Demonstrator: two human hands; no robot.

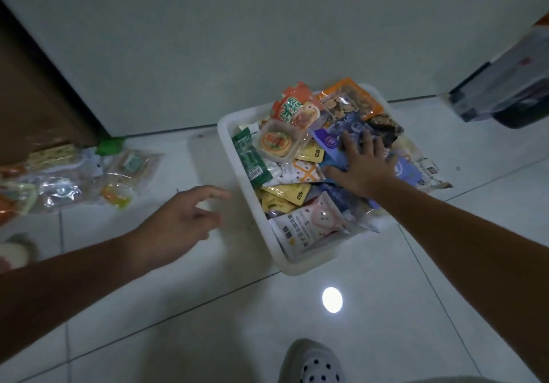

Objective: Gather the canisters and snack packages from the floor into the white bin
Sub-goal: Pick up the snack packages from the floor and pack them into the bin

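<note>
Beyond a perforated shoe (312, 363), right hand (364, 168), grip spread flat, presses on binned packages (300, 201) in the white bin (227, 142); left hand (184, 219), loosely open and empty, should next fetch snack packages (74, 174) off the floor (386, 308).

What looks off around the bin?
The white bin is overfilled: an orange snack packet sticks over its far rim and a pale packet hangs off the right side. The right hand presses flat on the blue packets. Clear-wrapped packets lie on the floor at left.
</note>
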